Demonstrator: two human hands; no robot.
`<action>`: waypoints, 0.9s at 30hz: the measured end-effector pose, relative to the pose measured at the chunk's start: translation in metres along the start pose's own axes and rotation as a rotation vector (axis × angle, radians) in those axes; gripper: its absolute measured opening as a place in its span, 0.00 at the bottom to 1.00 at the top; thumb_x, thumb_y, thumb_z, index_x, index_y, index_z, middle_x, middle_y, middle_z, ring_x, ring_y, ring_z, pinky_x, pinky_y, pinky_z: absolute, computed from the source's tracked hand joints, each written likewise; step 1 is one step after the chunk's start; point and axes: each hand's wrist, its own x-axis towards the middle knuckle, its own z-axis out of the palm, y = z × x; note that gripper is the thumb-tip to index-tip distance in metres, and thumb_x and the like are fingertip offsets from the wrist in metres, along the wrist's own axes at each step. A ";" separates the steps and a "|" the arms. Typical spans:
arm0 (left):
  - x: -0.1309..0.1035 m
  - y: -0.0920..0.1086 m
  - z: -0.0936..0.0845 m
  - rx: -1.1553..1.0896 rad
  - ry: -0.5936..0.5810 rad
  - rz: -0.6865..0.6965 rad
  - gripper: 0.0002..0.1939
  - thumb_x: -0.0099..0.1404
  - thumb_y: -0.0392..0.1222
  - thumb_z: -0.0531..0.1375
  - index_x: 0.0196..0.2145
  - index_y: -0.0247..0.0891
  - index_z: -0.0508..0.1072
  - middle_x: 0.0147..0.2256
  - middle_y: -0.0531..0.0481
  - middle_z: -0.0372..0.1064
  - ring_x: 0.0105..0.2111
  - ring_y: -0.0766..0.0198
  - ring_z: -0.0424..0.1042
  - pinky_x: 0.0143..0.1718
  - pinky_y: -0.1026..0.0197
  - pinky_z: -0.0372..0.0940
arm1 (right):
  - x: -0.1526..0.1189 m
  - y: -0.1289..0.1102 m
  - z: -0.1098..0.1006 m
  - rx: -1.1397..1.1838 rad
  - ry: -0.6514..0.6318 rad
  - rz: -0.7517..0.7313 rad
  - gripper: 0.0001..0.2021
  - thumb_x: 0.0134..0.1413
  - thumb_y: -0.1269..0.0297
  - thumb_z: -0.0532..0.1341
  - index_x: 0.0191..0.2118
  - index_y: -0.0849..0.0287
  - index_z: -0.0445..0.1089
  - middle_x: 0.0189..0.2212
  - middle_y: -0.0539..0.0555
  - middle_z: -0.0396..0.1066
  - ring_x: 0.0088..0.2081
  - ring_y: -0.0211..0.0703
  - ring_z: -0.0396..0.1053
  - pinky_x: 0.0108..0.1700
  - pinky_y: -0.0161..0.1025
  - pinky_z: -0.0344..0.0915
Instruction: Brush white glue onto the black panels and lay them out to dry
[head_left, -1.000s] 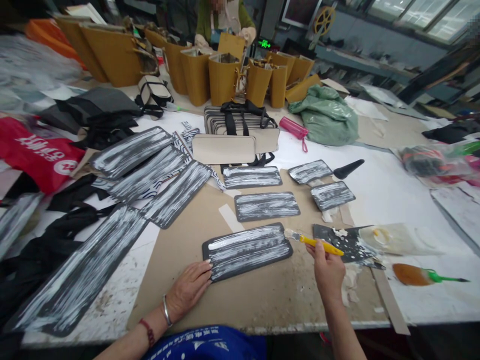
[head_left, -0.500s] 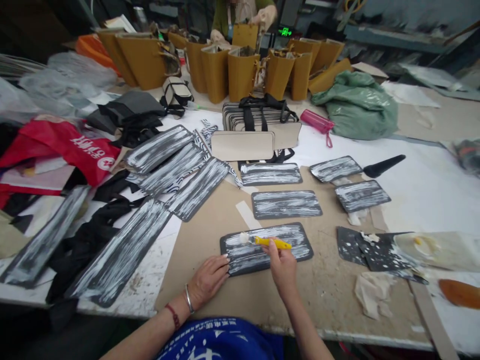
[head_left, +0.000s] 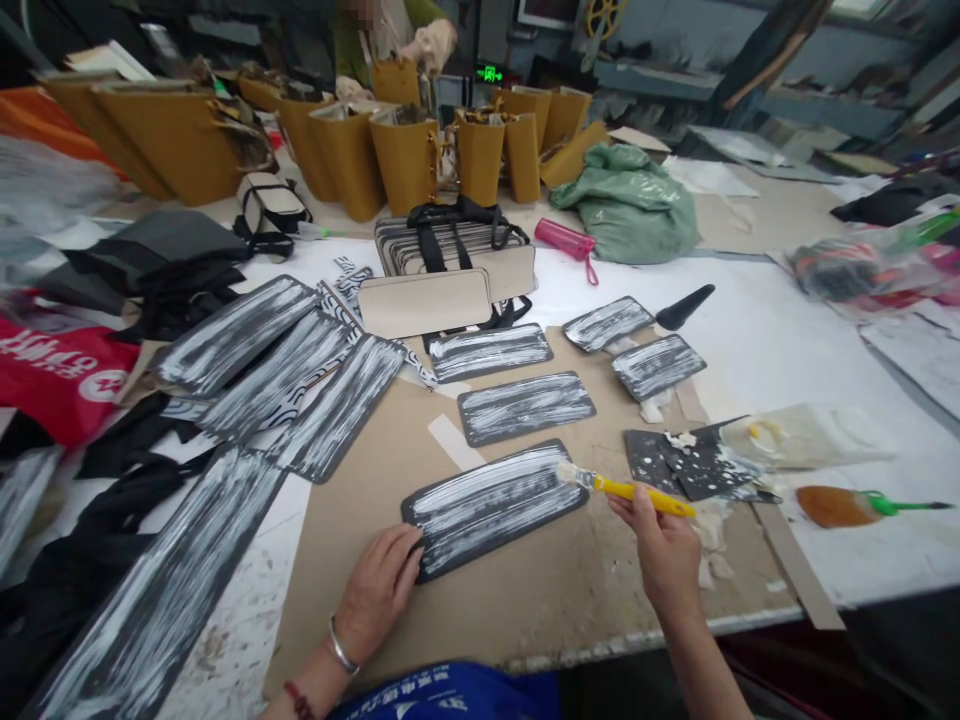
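Note:
A dark rectangular panel (head_left: 495, 515) streaked with white paste lies on the brown board in front of me. My left hand (head_left: 381, 578) rests at its lower left corner, fingers extended and touching the edge. In my right hand (head_left: 664, 545) is a yellow-handled paintbrush (head_left: 645, 496), gripped between thumb and fingers. Its pale bristles touch the panel's right end. Farther back lie another streaked panel (head_left: 526, 408) and a similar one (head_left: 491, 352). To the right, a paste-spotted dark sheet (head_left: 671, 462) lies beside a translucent bag (head_left: 810, 436) with pale paste on it.
Long streaked panels (head_left: 341, 410) overlap on the left. Behind are a strapped stack of beige boards (head_left: 420, 303), a pink pouch (head_left: 564, 240), a green plastic bag (head_left: 634, 205) and several mustard bags (head_left: 405, 165). A co-worker's sleeve (head_left: 429, 45) shows at the back. An orange bottle (head_left: 836, 506) lies right.
The brush in my right hand has moved from the panel's left part to its right end. My left hand stays at the left edge. The view has turned to the right.

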 end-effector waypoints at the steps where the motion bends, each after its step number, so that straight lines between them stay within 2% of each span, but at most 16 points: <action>1: 0.007 -0.001 0.001 0.042 -0.008 -0.056 0.13 0.64 0.39 0.51 0.47 0.36 0.63 0.41 0.43 0.66 0.43 0.58 0.65 0.45 0.54 0.65 | -0.009 -0.001 0.003 0.080 -0.046 0.077 0.25 0.46 0.47 0.58 0.37 0.68 0.70 0.28 0.60 0.74 0.32 0.50 0.73 0.38 0.47 0.71; 4: 0.026 -0.008 0.009 0.180 -0.083 -0.185 0.18 0.61 0.41 0.54 0.49 0.34 0.62 0.46 0.39 0.63 0.47 0.51 0.62 0.47 0.46 0.62 | -0.034 0.002 0.013 0.275 -0.151 0.291 0.24 0.43 0.48 0.61 0.37 0.67 0.69 0.30 0.59 0.75 0.34 0.49 0.73 0.41 0.46 0.70; 7: 0.038 -0.014 0.014 0.233 -0.184 -0.201 0.17 0.60 0.39 0.55 0.47 0.35 0.65 0.46 0.40 0.64 0.48 0.51 0.61 0.48 0.47 0.61 | -0.050 0.013 0.022 0.310 -0.193 0.390 0.24 0.42 0.48 0.62 0.37 0.66 0.69 0.31 0.58 0.75 0.35 0.49 0.73 0.44 0.45 0.69; 11: 0.042 -0.011 0.010 0.237 -0.235 -0.149 0.14 0.60 0.36 0.54 0.45 0.36 0.67 0.47 0.41 0.64 0.50 0.51 0.59 0.49 0.47 0.58 | -0.058 0.027 0.026 0.320 -0.174 0.402 0.24 0.43 0.48 0.62 0.39 0.66 0.68 0.32 0.57 0.75 0.37 0.48 0.72 0.46 0.44 0.68; 15: 0.042 -0.006 0.005 0.195 -0.266 -0.096 0.12 0.61 0.34 0.52 0.42 0.37 0.68 0.45 0.43 0.64 0.48 0.53 0.60 0.49 0.48 0.57 | -0.062 0.031 0.027 0.343 -0.149 0.411 0.24 0.43 0.48 0.62 0.39 0.65 0.68 0.32 0.57 0.74 0.35 0.48 0.73 0.44 0.44 0.69; 18: 0.045 -0.005 0.008 0.178 -0.280 -0.175 0.15 0.61 0.34 0.52 0.46 0.33 0.66 0.42 0.41 0.65 0.44 0.54 0.61 0.45 0.50 0.60 | -0.063 0.031 0.028 0.352 -0.129 0.411 0.24 0.42 0.48 0.62 0.39 0.65 0.68 0.30 0.56 0.74 0.34 0.47 0.73 0.43 0.43 0.70; 20: 0.048 -0.005 0.010 0.172 -0.291 -0.230 0.13 0.60 0.34 0.52 0.44 0.33 0.67 0.40 0.41 0.65 0.41 0.54 0.62 0.43 0.51 0.61 | -0.065 0.031 0.028 0.356 -0.127 0.405 0.24 0.42 0.48 0.62 0.39 0.65 0.68 0.30 0.56 0.74 0.34 0.47 0.73 0.42 0.43 0.70; 27: 0.055 0.000 0.004 0.040 -0.261 -0.256 0.09 0.59 0.33 0.51 0.37 0.35 0.69 0.35 0.44 0.65 0.38 0.56 0.62 0.41 0.52 0.60 | -0.067 0.031 0.028 0.348 -0.121 0.390 0.24 0.43 0.47 0.62 0.38 0.65 0.68 0.30 0.56 0.74 0.33 0.47 0.73 0.43 0.44 0.70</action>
